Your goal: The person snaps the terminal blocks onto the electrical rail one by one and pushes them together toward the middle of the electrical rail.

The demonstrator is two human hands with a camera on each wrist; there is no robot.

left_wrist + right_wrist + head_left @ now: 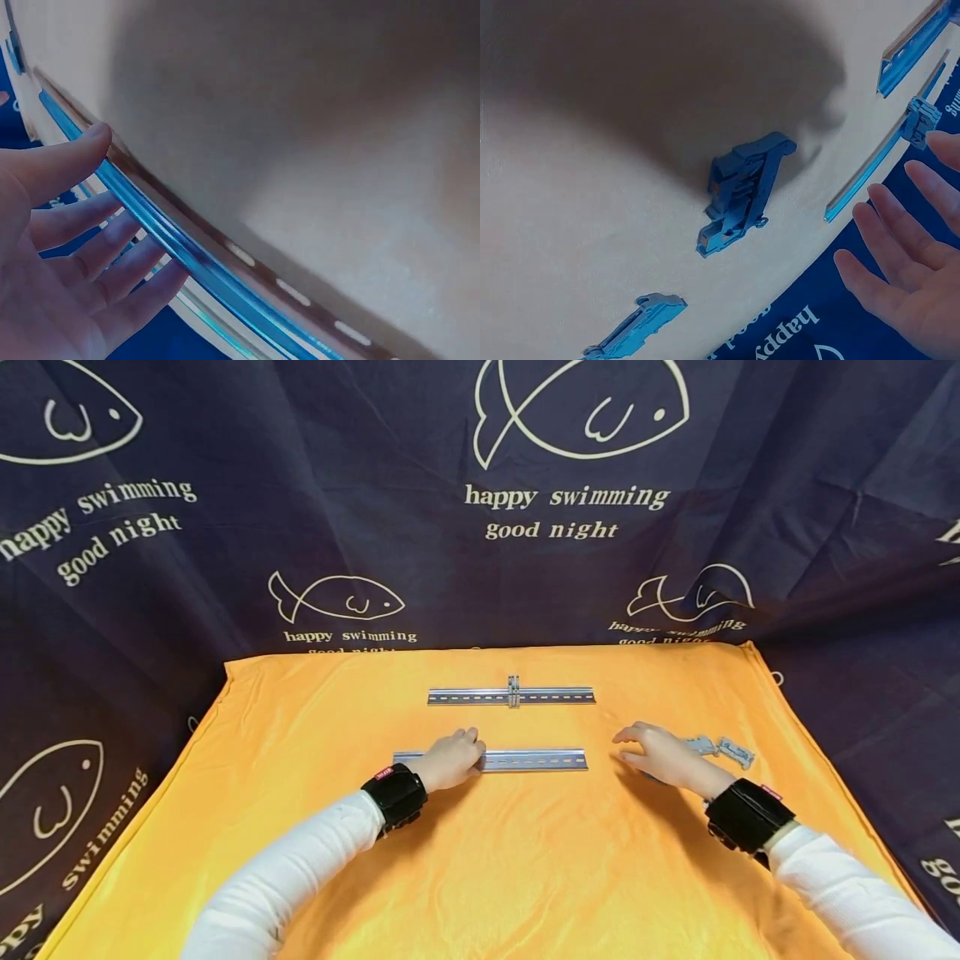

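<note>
A: Head view: your left hand (452,760) pinches the near slotted DIN rail (536,760) on the yellow cloth (510,877), probably steadying it!

B: Left wrist: thumb (71,156) one side, fingers (142,274) the other.

A: Right wrist: your right hand (919,292) hovers empty, relaxed, near a terminal block (739,196), likely laid within reach.

You can pass between the near slotted rail (536,761) and your right hand (660,754), or over the cloth (540,727) between both rails. Your left hand (452,758) blocks the near rail's left part; mounted terminal blocks (513,691) jut above the far rail (558,697); loose terminal blocks (737,753) lie beside your right hand.
</note>
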